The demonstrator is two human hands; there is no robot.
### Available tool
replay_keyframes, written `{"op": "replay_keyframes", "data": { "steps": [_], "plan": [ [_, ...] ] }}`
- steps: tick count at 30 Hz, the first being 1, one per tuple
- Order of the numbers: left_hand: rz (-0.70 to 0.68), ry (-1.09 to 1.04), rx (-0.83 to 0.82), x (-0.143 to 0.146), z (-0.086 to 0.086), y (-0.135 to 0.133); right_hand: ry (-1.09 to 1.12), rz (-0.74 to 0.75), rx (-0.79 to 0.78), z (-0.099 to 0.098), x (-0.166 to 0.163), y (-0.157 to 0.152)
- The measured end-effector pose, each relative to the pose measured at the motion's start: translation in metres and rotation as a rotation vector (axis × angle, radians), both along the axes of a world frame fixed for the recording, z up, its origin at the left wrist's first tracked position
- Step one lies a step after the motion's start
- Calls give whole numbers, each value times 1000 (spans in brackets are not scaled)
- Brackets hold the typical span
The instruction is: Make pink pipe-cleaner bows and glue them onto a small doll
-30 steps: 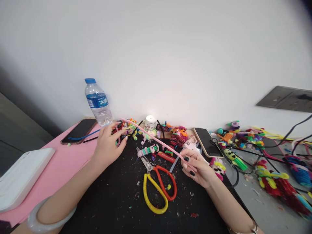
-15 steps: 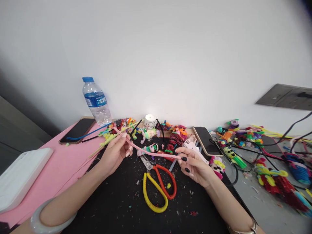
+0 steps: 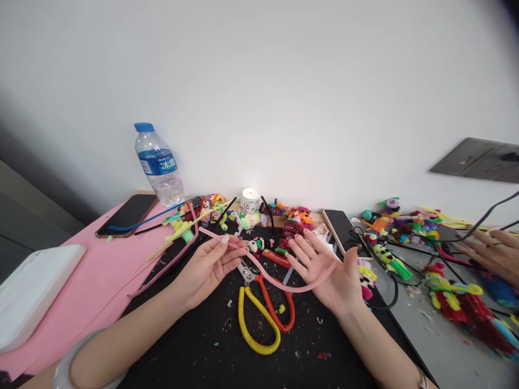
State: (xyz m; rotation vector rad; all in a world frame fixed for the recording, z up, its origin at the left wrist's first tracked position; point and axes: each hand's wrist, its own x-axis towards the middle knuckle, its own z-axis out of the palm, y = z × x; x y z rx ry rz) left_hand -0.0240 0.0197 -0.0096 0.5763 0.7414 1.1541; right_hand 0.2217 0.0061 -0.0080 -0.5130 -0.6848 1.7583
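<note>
A pink pipe cleaner (image 3: 290,287) is pinched near one end between the thumb and fingers of my left hand (image 3: 214,262). It sags in a curve, and its other end lies against the palm of my right hand (image 3: 330,273), which is open with the palm up and fingers spread. Below the pipe cleaner, scissors (image 3: 259,319) with one yellow and one red handle lie on the black mat (image 3: 194,346). Part of their blades is hidden behind my left fingers. Another pink pipe cleaner (image 3: 162,273) lies bent at the mat's left side.
Pipe-cleaner figures (image 3: 249,219) line the wall, with more (image 3: 454,292) on the right. A water bottle (image 3: 160,167), two phones (image 3: 126,216) and a white box (image 3: 38,294) stand or lie around. Another person's hand (image 3: 492,251) reaches in at the right, near black cables (image 3: 393,292).
My right hand has let go its pinch and turned palm up with fingers spread. The pipe cleaner now sags lower. A second pink pipe cleaner lies at left, and another person's hand has appeared.
</note>
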Motion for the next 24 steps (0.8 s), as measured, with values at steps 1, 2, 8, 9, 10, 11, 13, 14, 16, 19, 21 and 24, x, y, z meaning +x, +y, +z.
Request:
{"op": "replay_keyframes", "data": {
  "steps": [1,2,8,9,10,11,13,14,16,19,21,24],
  "plan": [
    [46,-44,-26,-1,2,2,14,-12,-1,1,0,0],
    [96,-85,-52,-3,4,4,25,-25,-7,2,0,0],
    [233,-182,-131,-7,8,12,31,27,-12,6,-1,-1],
    [204,-170,-124,-5,8,10,3,59,-5,6,-3,-2],
    [153,-149,-107,-3,7,7,-36,93,-2,5,-6,-4],
    [86,-127,-84,0,5,4,-84,123,0,4,-10,-7],
    [-111,-59,-50,7,2,-5,-183,150,-4,0,-19,-13],
    [-205,-25,-35,10,1,-10,-230,147,5,-2,-24,-16],
    [-341,19,5,13,-1,-17,-307,162,10,-7,-32,-20],
    [-345,1,46,13,-3,-18,-363,193,-33,-12,-36,-22],
    [-261,-46,40,9,-4,-15,-378,203,-62,-13,-34,-21],
    [-201,-133,2,4,-4,-9,-364,196,-69,-12,-29,-19]
  ]
}}
